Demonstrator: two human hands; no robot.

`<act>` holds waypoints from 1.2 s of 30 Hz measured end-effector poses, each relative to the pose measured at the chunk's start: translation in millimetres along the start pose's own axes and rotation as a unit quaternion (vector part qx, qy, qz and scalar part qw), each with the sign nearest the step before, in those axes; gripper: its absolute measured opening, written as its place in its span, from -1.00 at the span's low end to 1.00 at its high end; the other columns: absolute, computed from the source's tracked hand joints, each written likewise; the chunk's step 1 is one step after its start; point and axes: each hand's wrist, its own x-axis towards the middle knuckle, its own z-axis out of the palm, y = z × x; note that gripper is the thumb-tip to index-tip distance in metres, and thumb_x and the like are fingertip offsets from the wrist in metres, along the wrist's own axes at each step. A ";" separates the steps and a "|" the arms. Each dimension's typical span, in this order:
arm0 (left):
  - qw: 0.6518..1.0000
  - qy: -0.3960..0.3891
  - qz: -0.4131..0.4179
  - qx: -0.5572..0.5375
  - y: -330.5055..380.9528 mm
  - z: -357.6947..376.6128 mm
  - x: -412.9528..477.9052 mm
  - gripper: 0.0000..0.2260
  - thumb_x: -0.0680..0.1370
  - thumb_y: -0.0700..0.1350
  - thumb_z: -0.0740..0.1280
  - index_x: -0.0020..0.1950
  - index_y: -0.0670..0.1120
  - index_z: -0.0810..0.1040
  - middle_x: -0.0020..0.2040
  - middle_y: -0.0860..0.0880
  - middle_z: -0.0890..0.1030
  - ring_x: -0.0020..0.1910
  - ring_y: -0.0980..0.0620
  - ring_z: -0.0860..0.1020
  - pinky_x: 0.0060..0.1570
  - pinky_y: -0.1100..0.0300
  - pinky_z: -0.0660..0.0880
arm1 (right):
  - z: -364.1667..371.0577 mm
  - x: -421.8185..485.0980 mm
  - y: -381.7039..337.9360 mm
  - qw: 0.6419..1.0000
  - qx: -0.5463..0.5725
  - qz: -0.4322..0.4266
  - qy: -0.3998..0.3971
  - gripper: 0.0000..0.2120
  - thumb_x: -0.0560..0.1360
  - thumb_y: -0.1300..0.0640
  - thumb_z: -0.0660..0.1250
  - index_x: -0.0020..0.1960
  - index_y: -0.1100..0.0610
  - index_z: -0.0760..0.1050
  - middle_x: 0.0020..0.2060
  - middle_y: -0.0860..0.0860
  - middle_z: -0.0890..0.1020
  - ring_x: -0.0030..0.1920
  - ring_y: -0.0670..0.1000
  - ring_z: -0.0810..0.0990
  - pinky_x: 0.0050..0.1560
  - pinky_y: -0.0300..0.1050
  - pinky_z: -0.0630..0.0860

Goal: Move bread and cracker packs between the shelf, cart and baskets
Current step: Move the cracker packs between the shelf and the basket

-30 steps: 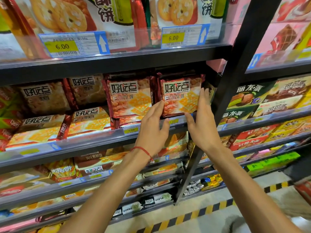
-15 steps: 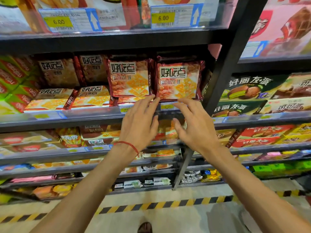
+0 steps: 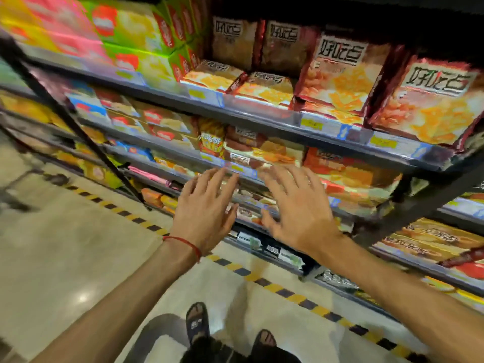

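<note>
The person stands close to the shelf (image 3: pixel 262 121), both arms stretched out in front of its lower tiers. The left hand (image 3: pixel 207 208) is wide, fingers spread and straight, holding nothing; a red string bracelet (image 3: pixel 183 244) circles that wrist. The right hand (image 3: pixel 297 209) is just beside it, also spread flat with nothing in it. With the blur, I cannot tell whether the fingertips touch the shelf edge.

The cracker packs sit above the hands on a higher tier. Two red-edged cracker bags stand upright at the front, one (image 3: pixel 337 77) nearer the middle and one (image 3: pixel 432 108) at the right end. To their left, two flat cracker packs (image 3: pixel 264 87) lie face up at the rail, with more upright bags behind them. Green boxes (image 3: pixel 136 38) fill the left end of that tier.

Below, a yellow-and-black floor stripe (image 3: pixel 288 292) runs along the foot of the shelving, and the person's sandalled foot (image 3: pixel 197 320) stands on the pale floor.
</note>
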 end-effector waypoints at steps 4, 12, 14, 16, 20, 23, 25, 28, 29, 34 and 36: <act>0.994 -0.043 -0.098 0.007 -62.4 12.1 -60.7 -0.41 0.64 0.23 0.16 0.62 0.01 0.24 0.55 -0.10 0.36 0.49 -0.18 0.35 0.41 -0.18 0.36 | 16.3 39.3 -72.9 0.996 0.009 -0.075 -0.039 -0.28 0.48 -0.31 0.16 0.53 0.04 0.43 0.50 0.10 0.47 0.50 0.22 0.38 0.53 0.23 0.16; 0.967 -0.078 -0.244 0.014 -209.0 34.1 -183.3 -0.43 0.61 0.22 0.16 0.55 -0.04 0.35 0.49 -0.15 0.43 0.42 -0.21 0.41 0.30 -0.15 0.39 | 46.9 127.5 -261.3 0.973 0.054 -0.218 -0.045 -0.23 0.48 -0.31 0.13 0.60 0.03 0.33 0.56 0.07 0.39 0.55 0.21 0.32 0.57 0.23 0.17; 0.958 -0.087 -0.274 0.017 -252.2 37.6 -212.7 -0.42 0.60 0.22 0.17 0.54 -0.06 0.36 0.49 -0.16 0.43 0.42 -0.22 0.40 0.32 -0.15 0.39 | 55.2 146.7 -315.8 0.967 0.065 -0.243 -0.039 -0.23 0.49 -0.30 0.20 0.61 0.02 0.31 0.58 0.05 0.36 0.57 0.18 0.25 0.57 0.19 0.08; 0.948 -0.093 -0.302 0.016 -296.1 42.8 -241.2 -0.43 0.60 0.21 0.19 0.52 -0.07 0.38 0.49 -0.15 0.43 0.43 -0.23 0.40 0.33 -0.16 0.38 | 64.6 164.3 -368.5 0.957 0.091 -0.276 -0.018 -0.28 0.51 -0.25 0.27 0.59 0.06 0.36 0.55 0.08 0.41 0.55 0.19 0.26 0.58 0.17 0.07; 0.926 -0.113 -0.360 0.016 -378.7 51.6 -297.8 -0.43 0.62 0.23 0.19 0.56 -0.02 0.34 0.54 -0.12 0.38 0.49 -0.20 0.35 0.42 -0.21 0.33 | 76.4 200.3 -471.4 0.939 0.112 -0.326 -0.007 -0.33 0.53 -0.24 0.29 0.51 0.12 0.46 0.47 0.12 0.49 0.50 0.25 0.39 0.55 0.25 0.23; 0.910 -0.127 -0.394 0.009 -438.4 56.9 -331.7 -0.43 0.62 0.24 0.19 0.57 0.00 0.32 0.55 -0.11 0.36 0.52 -0.19 0.32 0.45 -0.19 0.30 | 81.8 233.0 -542.1 0.936 0.087 -0.338 -0.051 -0.29 0.52 -0.30 0.24 0.55 0.07 0.38 0.51 0.08 0.44 0.53 0.22 0.35 0.53 0.27 0.24; 0.900 -0.130 -0.416 0.005 -475.4 59.3 -346.6 -0.42 0.62 0.24 0.17 0.58 0.00 0.30 0.56 -0.10 0.35 0.53 -0.18 0.31 0.46 -0.18 0.29 | 86.2 254.8 -581.9 0.930 0.097 -0.349 -0.053 -0.30 0.53 -0.30 0.23 0.55 0.06 0.37 0.52 0.07 0.42 0.53 0.22 0.34 0.53 0.26 0.22; 0.885 -0.133 -0.446 0.013 -528.2 67.2 -360.6 -0.42 0.63 0.25 0.14 0.59 0.00 0.29 0.56 -0.08 0.34 0.53 -0.16 0.30 0.46 -0.17 0.31 | 98.2 290.2 -636.9 0.923 0.101 -0.367 -0.050 -0.31 0.53 -0.28 0.20 0.55 0.07 0.39 0.52 0.09 0.43 0.53 0.23 0.34 0.53 0.25 0.23; 0.883 -0.133 -0.449 0.018 -539.4 69.3 -362.3 -0.42 0.63 0.25 0.14 0.58 0.00 0.30 0.56 -0.09 0.35 0.53 -0.16 0.31 0.45 -0.17 0.32 | 101.2 298.1 -648.6 0.922 0.100 -0.372 -0.046 -0.31 0.54 -0.28 0.18 0.56 0.06 0.39 0.53 0.09 0.43 0.54 0.23 0.33 0.54 0.25 0.22; 0.859 -0.142 -0.492 0.023 -652.0 95.3 -373.3 -0.41 0.63 0.26 0.15 0.60 0.01 0.30 0.57 -0.09 0.35 0.54 -0.16 0.31 0.46 -0.17 0.32 | 135.1 384.7 -751.6 0.903 0.097 -0.418 -0.037 -0.29 0.55 -0.30 0.15 0.59 0.03 0.37 0.56 0.10 0.41 0.57 0.22 0.32 0.57 0.21 0.09; 0.849 -0.146 -0.506 0.031 -701.9 101.6 -374.9 -0.41 0.62 0.25 0.18 0.58 0.00 0.32 0.56 -0.09 0.37 0.53 -0.16 0.34 0.45 -0.18 0.33 | 146.3 425.7 -792.4 0.893 0.116 -0.433 -0.034 -0.31 0.54 -0.28 0.17 0.57 0.06 0.40 0.54 0.12 0.43 0.56 0.23 0.35 0.56 0.23 0.13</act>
